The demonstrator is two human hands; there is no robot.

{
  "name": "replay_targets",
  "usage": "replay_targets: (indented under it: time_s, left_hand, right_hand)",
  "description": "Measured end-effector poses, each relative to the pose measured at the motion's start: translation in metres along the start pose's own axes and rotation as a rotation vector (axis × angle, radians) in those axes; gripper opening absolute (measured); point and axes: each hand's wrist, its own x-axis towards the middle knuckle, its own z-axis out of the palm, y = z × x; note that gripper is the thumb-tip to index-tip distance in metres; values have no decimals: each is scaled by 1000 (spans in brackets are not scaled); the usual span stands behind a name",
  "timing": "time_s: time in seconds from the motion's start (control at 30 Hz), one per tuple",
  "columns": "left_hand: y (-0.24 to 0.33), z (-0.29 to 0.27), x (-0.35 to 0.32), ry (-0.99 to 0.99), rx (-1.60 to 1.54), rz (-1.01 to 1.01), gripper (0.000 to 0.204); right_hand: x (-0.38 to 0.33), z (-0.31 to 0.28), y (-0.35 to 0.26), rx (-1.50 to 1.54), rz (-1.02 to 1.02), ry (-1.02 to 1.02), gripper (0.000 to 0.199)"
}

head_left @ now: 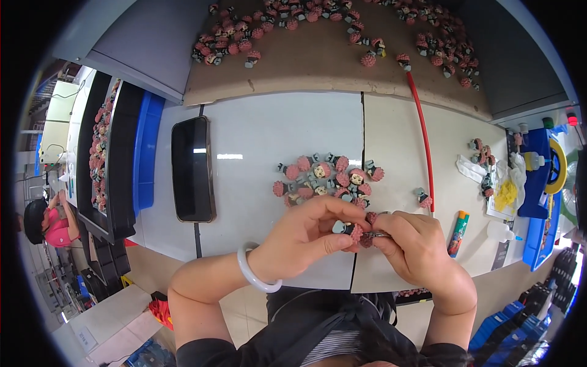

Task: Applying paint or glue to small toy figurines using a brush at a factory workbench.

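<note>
Head view: the fingers of the left hand (296,238), a pale smooth ring-shaped bangle (246,272) on its wrist, are curled and gripping a small moulded figurine with a knobbly pink top, dark body and pale grey-blue base (348,230). At its 3 o'clock, the right hand (413,241) has thumb and fingers pinched around a slim grey metal-looking tool (378,234), its tip reaching between the hands. More knobbly pink shows there, but I cannot tell whether it belongs to a second piece.

The step in hand looks like close tool work on a figurine; the next move seems to call for a steady left grip and a small, controlled turn of the right fingers, sparing the moulded surface.

Taking the hands as the dial's centre, a loose cluster of matching pink-topped figurines (322,172) lies just beyond at 11 o'clock, and a lone pink-topped figurine (423,197) at 2. A long thin red rod (420,128) stretches away at 1, an orange, green and blue cylinder (458,233) lies at 3, and a black glossy rectangular phone (192,168) at 10. Farthest out, at 12, a brown flat board (318,61) bears many more figurines
</note>
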Motion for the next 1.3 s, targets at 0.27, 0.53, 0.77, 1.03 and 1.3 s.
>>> replay_targets:
  time_s: [0.27,0.53,0.77,1.03,1.3]
  left_hand:
    - [0,-2,0,-9,124,56,25]
    - [-5,-4,0,-63,62,99,23]
    - [-1,-3,0,-124,-90,53,23]
    - [-5,1,0,3,118,92,37]
    - [-9,-1,-4,21,284,134,35]
  right_hand:
    - [-1,-4,0,-52,35,-67,17]
    - [-1,-3,-1,-101,118,-91,21]
    - [-1,-9,-3,-122,184,-108,26]
    - [-1,-3,-5,-133,88,-63,29]
    - [-5,4,-7,-188,109,-108,26]
